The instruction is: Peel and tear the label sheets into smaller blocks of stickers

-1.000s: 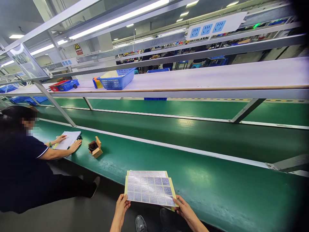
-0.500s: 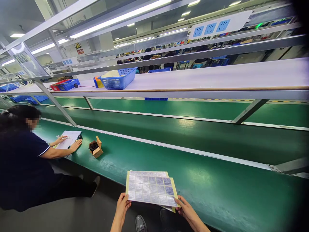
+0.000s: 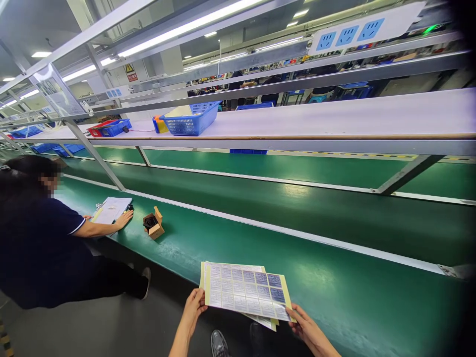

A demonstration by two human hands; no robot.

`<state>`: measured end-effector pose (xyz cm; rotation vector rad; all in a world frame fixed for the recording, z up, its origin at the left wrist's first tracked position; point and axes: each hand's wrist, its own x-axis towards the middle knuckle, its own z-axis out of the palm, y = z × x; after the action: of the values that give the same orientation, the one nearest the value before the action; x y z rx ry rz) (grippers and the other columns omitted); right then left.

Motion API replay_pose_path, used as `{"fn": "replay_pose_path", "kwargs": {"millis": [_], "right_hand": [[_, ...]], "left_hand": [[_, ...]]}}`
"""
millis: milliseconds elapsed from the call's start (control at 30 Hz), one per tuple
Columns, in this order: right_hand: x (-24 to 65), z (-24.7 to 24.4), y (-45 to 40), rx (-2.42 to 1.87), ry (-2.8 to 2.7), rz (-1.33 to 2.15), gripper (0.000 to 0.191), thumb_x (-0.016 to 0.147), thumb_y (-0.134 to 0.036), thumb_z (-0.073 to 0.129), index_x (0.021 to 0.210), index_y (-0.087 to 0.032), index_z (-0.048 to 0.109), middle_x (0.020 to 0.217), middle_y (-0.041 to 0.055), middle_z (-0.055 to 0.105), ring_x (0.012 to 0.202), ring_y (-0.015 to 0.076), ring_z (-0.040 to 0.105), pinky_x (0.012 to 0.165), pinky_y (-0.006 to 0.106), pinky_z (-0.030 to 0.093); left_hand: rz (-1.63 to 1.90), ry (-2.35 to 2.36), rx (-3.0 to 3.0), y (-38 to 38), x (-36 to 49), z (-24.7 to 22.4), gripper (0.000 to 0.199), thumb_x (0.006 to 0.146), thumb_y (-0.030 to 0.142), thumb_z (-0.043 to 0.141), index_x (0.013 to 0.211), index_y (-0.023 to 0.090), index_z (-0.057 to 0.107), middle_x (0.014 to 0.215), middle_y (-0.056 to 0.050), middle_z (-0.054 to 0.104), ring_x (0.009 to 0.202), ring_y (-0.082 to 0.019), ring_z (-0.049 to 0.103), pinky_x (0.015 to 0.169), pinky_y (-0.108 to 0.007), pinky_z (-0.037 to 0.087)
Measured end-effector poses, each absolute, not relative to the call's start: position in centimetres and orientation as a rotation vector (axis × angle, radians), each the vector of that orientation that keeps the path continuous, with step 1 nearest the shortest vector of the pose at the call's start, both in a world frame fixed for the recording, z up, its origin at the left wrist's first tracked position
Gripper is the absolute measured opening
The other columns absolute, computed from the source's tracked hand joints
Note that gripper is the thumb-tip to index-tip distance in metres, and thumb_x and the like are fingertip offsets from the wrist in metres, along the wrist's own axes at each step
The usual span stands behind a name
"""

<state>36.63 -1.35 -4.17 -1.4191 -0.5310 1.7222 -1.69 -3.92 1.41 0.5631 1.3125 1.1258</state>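
1. The green counter (image 3: pixel 334 292) runs from lower right to upper left across the view, with a white shelf (image 3: pixel 334 119) above it; against the pictures of a moment ago the whole scene sits a little to the right and lower, so the head has turned slightly leftward while the line itself lies as it did.
2. A seated co-worker (image 3: pixel 33 243) at the far left now rests one hand on a clipboard of papers (image 3: pixel 111 210); the other hand, flat on the paper before, is drawn back and mostly hidden behind the arm; a small open cardboard box (image 3: pixel 153 226) stands just beside, unmoved.
3. A blue basket (image 3: pixel 193 119) stands on the shelf, well apart from the hands.
4. The sheets of labels (image 3: pixel 245 290) are held over the near edge of the counter; they have swung a little, the right end dipping lower, and the under sheet now peeks out further at the bottom; the long axis runs left to right, tilted down toward the right, printed face up.
5. The left hand (image 3: pixel 193 310) pinches the sheets' lower left corner; the right hand (image 3: pixel 307 327) grips the lower right corner; both hold as before.
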Motion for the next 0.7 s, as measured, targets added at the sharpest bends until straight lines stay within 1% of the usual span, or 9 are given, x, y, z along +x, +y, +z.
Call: {"fn": "replay_pose_path", "kwargs": {"millis": [133, 233, 333, 433, 500, 600, 700], "right_hand": [[37.3, -4.6, -1.3, -1.397, -0.539, 1.758, 0.048, 0.053, -0.045, 0.086, 0.087, -0.023, 0.063, 0.059, -0.0047, 0.063, 0.050, 0.0087, 0.054, 0.049, 0.018, 0.043], [37.4, -4.7, -1.4, -1.382, -0.557, 1.788, 0.047, 0.054, -0.046, 0.087, 0.089, -0.023, 0.065, 0.062, -0.0041, 0.066, 0.052, 0.0083, 0.055, 0.049, 0.017, 0.043], [37.3, -4.6, -1.5, -1.365, -0.580, 1.813, 0.047, 0.056, -0.047, 0.087, 0.091, -0.023, 0.066, 0.064, -0.0037, 0.067, 0.053, 0.0078, 0.054, 0.050, 0.016, 0.043], [37.2, -4.6, -1.4, -1.353, -0.602, 1.821, 0.045, 0.057, -0.046, 0.087, 0.089, -0.022, 0.067, 0.064, -0.0033, 0.067, 0.052, 0.0077, 0.054, 0.049, 0.016, 0.042], [37.1, -4.7, -1.2, -1.344, -0.615, 1.821, 0.046, 0.056, -0.046, 0.088, 0.089, -0.022, 0.068, 0.063, -0.0036, 0.066, 0.052, 0.0073, 0.053, 0.049, 0.016, 0.041], [37.0, -4.8, -1.1, -1.337, -0.632, 1.823, 0.046, 0.055, -0.047, 0.088, 0.089, -0.022, 0.068, 0.061, -0.0040, 0.065, 0.051, 0.0070, 0.053, 0.048, 0.015, 0.040], [37.1, -5.0, -1.0, -1.339, -0.643, 1.828, 0.046, 0.055, -0.048, 0.087, 0.087, -0.022, 0.067, 0.062, -0.0038, 0.066, 0.051, 0.0066, 0.053, 0.048, 0.015, 0.039]], "left_hand": [[1.102, 1.294, 0.612, -2.9, -1.0, 2.6, 0.066, 0.060, 0.074, 0.075, 0.089, 0.017, 0.063, 0.084, -0.007, 0.071, 0.078, -0.019, 0.066, 0.071, -0.027, 0.045], [1.100, 1.278, 0.652, -2.0, -0.5, 3.5, 0.064, 0.061, 0.071, 0.076, 0.090, 0.016, 0.065, 0.086, -0.008, 0.073, 0.079, -0.020, 0.067, 0.071, -0.028, 0.046], [1.118, 1.247, 0.694, -1.0, 0.0, 4.1, 0.060, 0.061, 0.068, 0.079, 0.086, 0.015, 0.064, 0.090, -0.010, 0.074, 0.084, -0.023, 0.068, 0.076, -0.031, 0.048], [1.134, 1.223, 0.733, -0.2, 0.6, 4.5, 0.066, 0.059, 0.065, 0.082, 0.097, 0.014, 0.065, 0.098, -0.013, 0.074, 0.090, -0.027, 0.069, 0.083, -0.035, 0.051], [1.130, 1.230, 0.757, 0.2, 0.9, 4.6, 0.070, 0.060, 0.064, 0.082, 0.104, 0.013, 0.063, 0.102, -0.015, 0.073, 0.093, -0.028, 0.069, 0.085, -0.037, 0.052], [1.110, 1.281, 0.800, 0.5, 1.2, 4.6, 0.069, 0.062, 0.065, 0.079, 0.103, 0.013, 0.060, 0.103, -0.016, 0.072, 0.094, -0.029, 0.069, 0.084, -0.037, 0.052], [1.086, 1.398, 0.865, 0.7, 1.1, 4.4, 0.066, 0.064, 0.065, 0.075, 0.103, 0.015, 0.056, 0.100, -0.014, 0.070, 0.091, -0.028, 0.068, 0.081, -0.037, 0.052]]}}
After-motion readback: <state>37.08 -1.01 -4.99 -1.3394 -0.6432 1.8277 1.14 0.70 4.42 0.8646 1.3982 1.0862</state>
